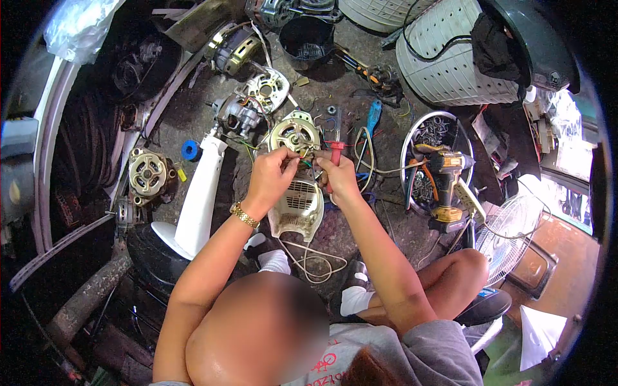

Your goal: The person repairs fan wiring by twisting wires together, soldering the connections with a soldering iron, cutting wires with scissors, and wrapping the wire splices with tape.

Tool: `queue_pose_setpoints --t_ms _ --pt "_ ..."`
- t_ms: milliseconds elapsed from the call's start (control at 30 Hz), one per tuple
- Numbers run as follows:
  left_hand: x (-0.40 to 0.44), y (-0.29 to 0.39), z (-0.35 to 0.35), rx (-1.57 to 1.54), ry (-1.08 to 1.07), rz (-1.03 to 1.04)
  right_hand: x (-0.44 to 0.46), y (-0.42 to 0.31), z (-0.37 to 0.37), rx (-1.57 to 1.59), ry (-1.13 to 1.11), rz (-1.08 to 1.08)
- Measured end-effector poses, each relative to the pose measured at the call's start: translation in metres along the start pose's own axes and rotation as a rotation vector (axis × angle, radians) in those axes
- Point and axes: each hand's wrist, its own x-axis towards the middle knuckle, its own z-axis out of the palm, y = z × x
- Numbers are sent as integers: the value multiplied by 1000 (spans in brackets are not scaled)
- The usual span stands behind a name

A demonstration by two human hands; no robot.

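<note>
Both hands meet over a round motor housing with wires coming off its lower edge. My left hand has thumb and fingers pressed together at these wires; what it pinches is too small to make out. A red-handled tool with a clear upper part stands in my right hand, whose fingertips are also beside the wires. Just below the hands lies a pale plastic housing with a slotted grille.
Other motors lie at the left and top. A white stand is left of my arm. At the right are a round tray of small metal parts, a yellow drill, a blue-handled tool and a fan guard.
</note>
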Motion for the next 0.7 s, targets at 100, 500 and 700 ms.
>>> queue_pose_setpoints --t_ms 100,500,700 --pt "1 -1 0 26 28 -40 3 -2 5 19 21 -18" --pt "2 0 1 96 20 89 0 -13 11 62 -19 1" --pt "3 -4 6 69 24 23 0 -11 10 66 -14 -33"
